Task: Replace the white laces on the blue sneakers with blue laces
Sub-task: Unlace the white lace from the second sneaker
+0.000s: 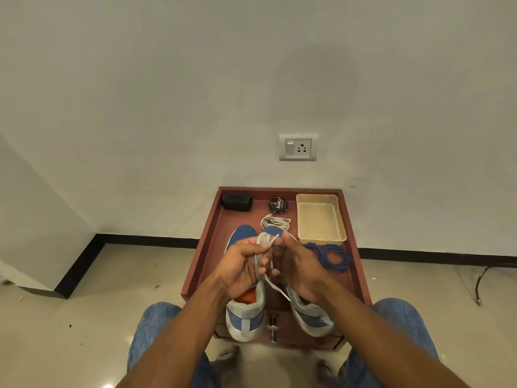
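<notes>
Two blue sneakers stand side by side on a small red-brown table [208, 242], heels toward me: the left sneaker [245, 315] and the right sneaker [312, 315]. My left hand [243, 264] grips a bundle of white lace [263, 247] wound in loops above the shoes. My right hand [300, 267] pinches the same lace beside it; a loose end hangs down between the shoes. A second white lace [275, 222] lies coiled behind the sneakers. The blue laces [333, 256] lie coiled at the right, in front of the tray.
A cream plastic tray [320, 219] sits at the table's back right. A round polish tin [278, 205] and a black case [237, 202] stand along the back edge. A wall socket [298, 147] is above. My knees flank the table's drawer handle [272, 327].
</notes>
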